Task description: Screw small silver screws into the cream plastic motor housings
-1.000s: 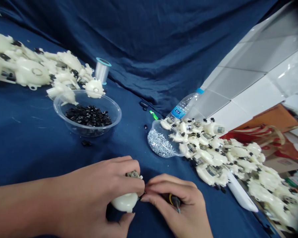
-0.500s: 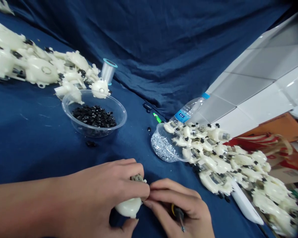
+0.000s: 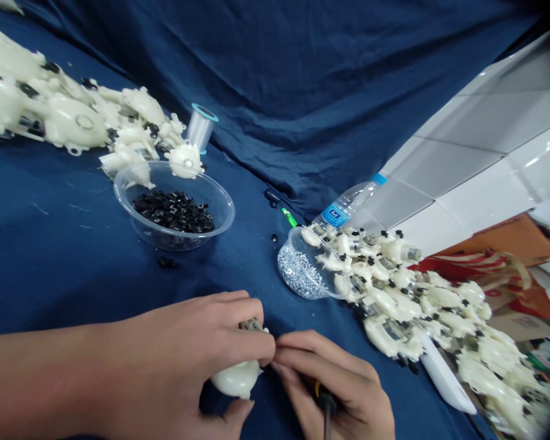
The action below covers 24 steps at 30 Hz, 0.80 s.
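My left hand (image 3: 183, 360) is closed around a cream plastic part (image 3: 236, 377) with a small metal motor end showing above my fingers, held just over the blue cloth at the bottom middle. My right hand (image 3: 343, 391) is closed on a small screwdriver (image 3: 324, 406) with a black and yellow handle. Its fingertips meet my left fingertips at the part. What the tip touches is hidden by the fingers.
A clear bowl of black pieces (image 3: 174, 211) sits at centre left. A smaller clear bowl of silver screws (image 3: 302, 272) stands to the right. Piles of cream parts (image 3: 417, 293) lie right and far left (image 3: 73, 119). A water bottle (image 3: 343, 208) and thread spool (image 3: 200, 125) lie behind.
Both hands stay together on the cream part. The screwdriver handle has swung down toward the bottom edge. The view has shifted slightly.
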Each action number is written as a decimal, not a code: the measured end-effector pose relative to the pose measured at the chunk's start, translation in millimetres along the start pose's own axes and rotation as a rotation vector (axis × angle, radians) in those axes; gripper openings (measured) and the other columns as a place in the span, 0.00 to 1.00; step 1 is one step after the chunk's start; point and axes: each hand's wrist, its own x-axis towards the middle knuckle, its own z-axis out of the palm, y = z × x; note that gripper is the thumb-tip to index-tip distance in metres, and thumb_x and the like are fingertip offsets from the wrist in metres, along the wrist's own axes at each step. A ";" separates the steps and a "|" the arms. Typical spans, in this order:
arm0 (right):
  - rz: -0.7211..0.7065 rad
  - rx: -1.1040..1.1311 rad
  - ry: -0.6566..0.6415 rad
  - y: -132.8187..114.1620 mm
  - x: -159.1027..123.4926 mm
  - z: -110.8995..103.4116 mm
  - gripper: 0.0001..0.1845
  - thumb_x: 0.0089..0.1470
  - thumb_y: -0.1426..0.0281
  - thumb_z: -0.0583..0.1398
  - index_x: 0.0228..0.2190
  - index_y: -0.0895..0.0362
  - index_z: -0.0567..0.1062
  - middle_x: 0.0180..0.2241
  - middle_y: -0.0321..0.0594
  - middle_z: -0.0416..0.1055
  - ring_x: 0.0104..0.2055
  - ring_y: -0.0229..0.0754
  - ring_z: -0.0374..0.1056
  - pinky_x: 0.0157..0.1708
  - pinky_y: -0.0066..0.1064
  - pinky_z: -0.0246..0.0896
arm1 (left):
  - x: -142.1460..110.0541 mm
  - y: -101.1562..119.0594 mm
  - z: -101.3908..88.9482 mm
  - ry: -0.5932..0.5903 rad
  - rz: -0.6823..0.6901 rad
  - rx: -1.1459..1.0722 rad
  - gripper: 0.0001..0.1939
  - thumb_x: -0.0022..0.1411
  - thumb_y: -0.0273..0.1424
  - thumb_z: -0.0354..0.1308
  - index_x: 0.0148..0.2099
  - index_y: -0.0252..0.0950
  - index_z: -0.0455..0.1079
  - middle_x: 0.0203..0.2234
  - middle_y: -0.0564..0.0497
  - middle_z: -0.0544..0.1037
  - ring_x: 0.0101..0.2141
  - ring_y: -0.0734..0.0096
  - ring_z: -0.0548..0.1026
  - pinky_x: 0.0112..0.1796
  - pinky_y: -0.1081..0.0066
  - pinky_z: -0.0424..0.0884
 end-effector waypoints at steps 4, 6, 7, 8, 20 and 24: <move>-0.058 -0.044 -0.012 -0.5 -2.0 1.2 0.16 0.52 0.84 0.61 0.35 0.53 0.81 0.32 0.37 0.79 0.28 0.34 0.75 0.29 0.20 0.72 | 3.2 2.6 -1.8 -0.009 -0.017 0.006 0.05 0.55 0.24 0.59 0.33 0.37 0.66 0.32 0.53 0.68 0.34 0.70 0.68 0.41 0.69 0.68; -0.064 -0.061 -0.022 0.1 -3.1 1.3 0.15 0.52 0.83 0.60 0.35 0.54 0.81 0.32 0.38 0.79 0.28 0.34 0.75 0.28 0.20 0.71 | 3.8 3.0 -2.1 -0.029 -0.025 0.019 0.05 0.56 0.24 0.59 0.34 0.36 0.66 0.32 0.52 0.68 0.34 0.70 0.68 0.42 0.69 0.67; -0.063 -0.064 -0.024 0.6 -3.4 1.1 0.14 0.53 0.83 0.60 0.34 0.55 0.81 0.32 0.38 0.79 0.27 0.34 0.75 0.28 0.20 0.71 | 3.8 2.9 -2.0 -0.034 -0.026 0.023 0.05 0.56 0.24 0.59 0.34 0.36 0.66 0.33 0.52 0.68 0.34 0.70 0.68 0.43 0.69 0.67; -0.061 -0.065 -0.031 1.0 -3.6 0.6 0.14 0.53 0.83 0.60 0.34 0.55 0.81 0.32 0.38 0.79 0.27 0.34 0.75 0.27 0.19 0.71 | 3.6 2.8 -1.7 -0.033 -0.022 0.025 0.05 0.56 0.24 0.59 0.34 0.36 0.66 0.33 0.52 0.68 0.35 0.70 0.68 0.43 0.69 0.67; -0.043 0.003 -0.060 0.3 -2.0 -4.0 0.12 0.52 0.83 0.64 0.34 0.55 0.80 0.32 0.37 0.80 0.29 0.34 0.77 0.31 0.18 0.72 | 2.8 1.9 0.2 0.002 -0.009 0.067 0.10 0.56 0.25 0.58 0.43 0.36 0.68 0.37 0.51 0.72 0.39 0.64 0.70 0.46 0.64 0.68; -0.028 0.044 -0.054 0.6 -1.5 -4.9 0.11 0.52 0.83 0.64 0.31 0.55 0.78 0.31 0.36 0.79 0.28 0.34 0.77 0.30 0.18 0.72 | 4.0 1.8 -0.7 -0.021 0.007 0.048 0.09 0.56 0.24 0.58 0.41 0.37 0.67 0.36 0.51 0.71 0.39 0.66 0.70 0.45 0.65 0.67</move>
